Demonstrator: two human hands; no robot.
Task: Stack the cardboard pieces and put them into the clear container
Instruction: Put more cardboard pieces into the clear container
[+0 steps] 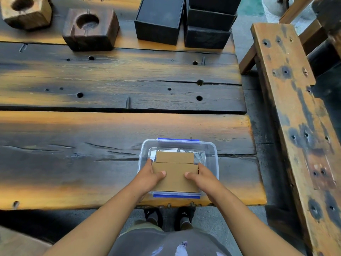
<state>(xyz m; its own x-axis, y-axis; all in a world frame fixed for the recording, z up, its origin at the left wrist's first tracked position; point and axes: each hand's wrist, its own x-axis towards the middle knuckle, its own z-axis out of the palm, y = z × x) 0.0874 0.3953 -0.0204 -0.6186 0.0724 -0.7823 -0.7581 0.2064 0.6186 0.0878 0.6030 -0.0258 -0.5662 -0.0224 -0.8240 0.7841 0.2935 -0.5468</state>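
Head view, both hands (147,177) (203,179) gripping cardboard pieces (175,174) over clear container (212,156), black boxes (160,21) far behind

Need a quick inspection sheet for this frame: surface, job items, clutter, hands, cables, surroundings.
Surface: wooden plank table, dark-stained with holes and cracks.
Job's things: clear container with blue clips at the near table edge; cardboard stack held over its opening, a second cardboard piece just beyond it, seemingly lower inside.
Clutter: two wooden blocks with round hollows and black boxes, all at the far side, apart from the container.
Hands: left hand and right hand grip the stack's sides, thumbs on top.
Cables: nothing seen.
Surroundings: wooden bench to the right; concrete floor; the person's feet below the table edge.
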